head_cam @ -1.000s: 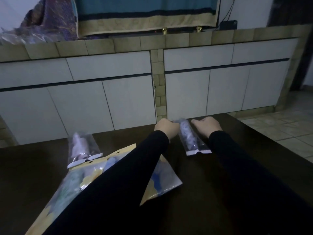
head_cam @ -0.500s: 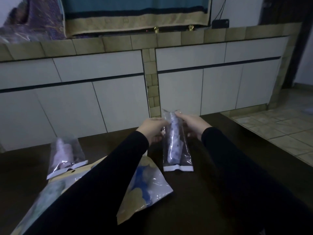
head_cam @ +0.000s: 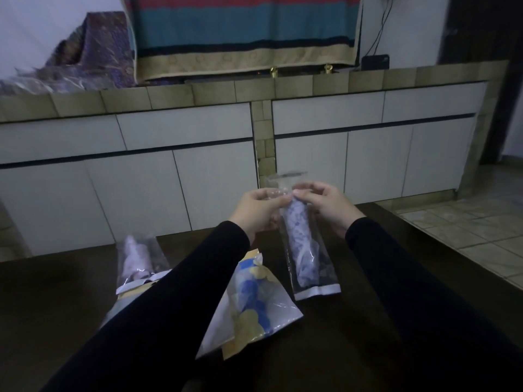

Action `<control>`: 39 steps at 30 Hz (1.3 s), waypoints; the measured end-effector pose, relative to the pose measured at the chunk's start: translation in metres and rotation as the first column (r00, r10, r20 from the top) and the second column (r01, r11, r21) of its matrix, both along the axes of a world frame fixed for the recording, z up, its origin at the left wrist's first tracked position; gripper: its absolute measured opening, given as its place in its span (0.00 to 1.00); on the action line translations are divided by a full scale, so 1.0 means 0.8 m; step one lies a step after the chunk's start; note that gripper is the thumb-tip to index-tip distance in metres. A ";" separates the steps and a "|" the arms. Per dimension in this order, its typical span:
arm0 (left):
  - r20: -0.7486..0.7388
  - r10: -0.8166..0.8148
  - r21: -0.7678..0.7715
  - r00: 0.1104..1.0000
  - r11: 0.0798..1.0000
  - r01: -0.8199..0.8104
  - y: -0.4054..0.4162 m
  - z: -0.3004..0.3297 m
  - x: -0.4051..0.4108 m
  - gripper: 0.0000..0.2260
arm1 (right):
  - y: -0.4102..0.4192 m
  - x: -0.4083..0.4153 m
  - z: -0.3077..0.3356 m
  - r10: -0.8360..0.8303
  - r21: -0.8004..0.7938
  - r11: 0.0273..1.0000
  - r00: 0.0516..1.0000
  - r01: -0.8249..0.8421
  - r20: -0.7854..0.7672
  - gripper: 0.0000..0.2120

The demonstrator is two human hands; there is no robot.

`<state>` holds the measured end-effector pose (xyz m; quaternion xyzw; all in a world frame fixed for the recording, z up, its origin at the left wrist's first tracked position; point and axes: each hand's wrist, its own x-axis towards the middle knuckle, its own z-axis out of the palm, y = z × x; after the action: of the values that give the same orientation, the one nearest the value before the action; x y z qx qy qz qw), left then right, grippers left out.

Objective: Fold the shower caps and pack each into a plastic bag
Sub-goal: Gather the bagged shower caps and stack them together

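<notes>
A narrow clear plastic bag [head_cam: 307,251] with a rolled pale blue shower cap inside hangs upright above the dark table [head_cam: 325,349]. Its white-edged bottom points toward me. My left hand [head_cam: 259,212] pinches the bag's upper left edge. My right hand [head_cam: 322,203] pinches the upper right edge, just under the open flap. A second packed bag [head_cam: 140,260] with a pale cap lies on the table to the left. A larger yellow and blue printed packet [head_cam: 249,301] lies under my left forearm.
White cabinet doors [head_cam: 181,179] under a tiled ledge stand right behind the table's far edge. Patterned cloths [head_cam: 243,32] hang above the ledge. Tiled floor [head_cam: 475,222] lies to the right of the table.
Both hands have lifted the bag off the table and turned it upright, drawing it toward me. Their grip has shifted to the bag's open top end.
</notes>
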<state>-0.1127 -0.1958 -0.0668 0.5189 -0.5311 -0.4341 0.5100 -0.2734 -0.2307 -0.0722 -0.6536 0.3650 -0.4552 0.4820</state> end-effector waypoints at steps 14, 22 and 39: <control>-0.023 -0.132 -0.147 0.991 0.981 0.128 0.005 -0.011 0.000 0.06 | -0.003 -0.018 -0.009 0.140 -0.037 0.989 0.990 -0.141 -0.009 0.06; 0.120 0.010 -0.110 0.993 0.994 0.004 0.014 -0.006 -0.012 0.13 | -0.007 -0.015 -0.013 0.114 -0.051 0.992 0.993 -0.114 -0.016 0.10; -0.191 0.092 -0.106 0.977 0.988 -0.113 0.016 -0.018 -0.010 0.07 | 0.007 0.002 -0.019 -0.054 0.034 0.998 0.983 0.049 0.176 0.16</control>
<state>-0.1204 -0.1827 -0.0814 0.4724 -0.4782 -0.4221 0.6083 -0.2718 -0.2248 -0.0871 -0.5938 0.3440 -0.5183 0.5103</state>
